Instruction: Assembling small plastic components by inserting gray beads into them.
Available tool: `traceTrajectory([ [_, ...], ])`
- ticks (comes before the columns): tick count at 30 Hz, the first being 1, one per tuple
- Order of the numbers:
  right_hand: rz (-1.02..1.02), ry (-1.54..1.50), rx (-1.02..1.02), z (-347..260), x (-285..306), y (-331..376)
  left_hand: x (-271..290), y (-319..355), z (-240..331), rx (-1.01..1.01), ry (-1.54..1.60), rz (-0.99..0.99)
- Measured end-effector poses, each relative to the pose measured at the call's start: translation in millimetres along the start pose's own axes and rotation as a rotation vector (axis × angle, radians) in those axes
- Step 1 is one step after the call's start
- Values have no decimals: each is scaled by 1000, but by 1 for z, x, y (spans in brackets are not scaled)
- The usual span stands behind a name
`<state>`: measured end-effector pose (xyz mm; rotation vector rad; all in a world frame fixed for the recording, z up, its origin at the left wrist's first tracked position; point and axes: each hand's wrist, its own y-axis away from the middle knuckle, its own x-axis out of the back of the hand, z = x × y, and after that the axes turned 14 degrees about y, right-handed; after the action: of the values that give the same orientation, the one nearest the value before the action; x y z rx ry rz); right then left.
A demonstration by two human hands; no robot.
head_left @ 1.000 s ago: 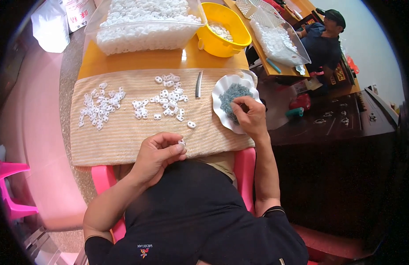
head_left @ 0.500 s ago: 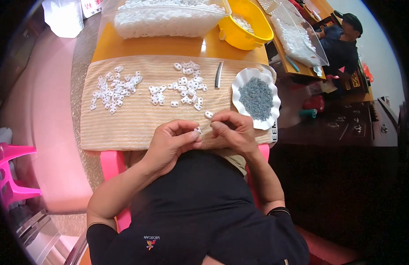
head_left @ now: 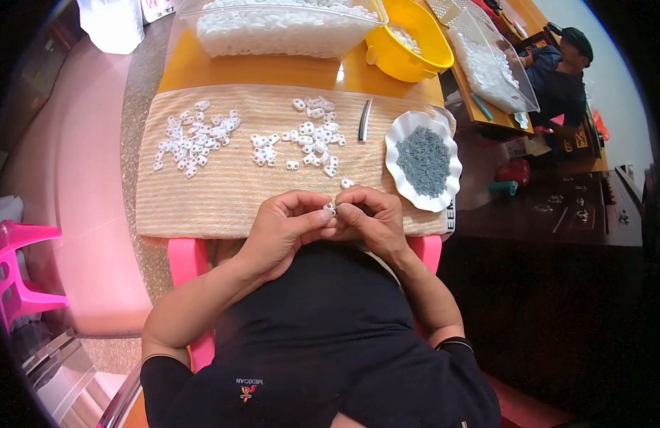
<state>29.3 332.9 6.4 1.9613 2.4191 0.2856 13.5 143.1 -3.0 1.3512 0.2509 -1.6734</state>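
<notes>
Pinching small white piece (head_left: pixel 331 209) — between left hand (head_left: pixel 283 227) | right hand (head_left: pixel 369 220) fingertips

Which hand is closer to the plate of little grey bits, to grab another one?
Probably the right hand. The white plate of grey bits lies just beyond it on the person's right. The left hand would have to cross over. Both hands meet on a small white piece.

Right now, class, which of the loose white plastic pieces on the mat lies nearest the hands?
The lone white piece just beyond the right hand; the other pieces sit in clusters farther up the striped mat.
</notes>
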Motion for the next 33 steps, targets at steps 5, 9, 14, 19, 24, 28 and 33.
traceTrajectory([
  [5,15,23,15,0,-1,0,-1,0,1,1,3,-3],
  [9,12,36,20,0,-1,-1,-1,0,1,2,6,1],
  [14,6,74,32,0,-1,-1,-2,0,2,-2,4,3],
  [19,-15,82,26,-3,-2,0,-2,0,1,-7,0,7],
  [24,-38,73,3,-1,-1,1,-1,0,-1,-26,-19,12],
  [28,-56,37,-73,-3,-3,2,0,0,-2,-31,-30,12],
  [33,-54,108,-27,-3,-3,2,1,0,-4,-40,-51,22],
])
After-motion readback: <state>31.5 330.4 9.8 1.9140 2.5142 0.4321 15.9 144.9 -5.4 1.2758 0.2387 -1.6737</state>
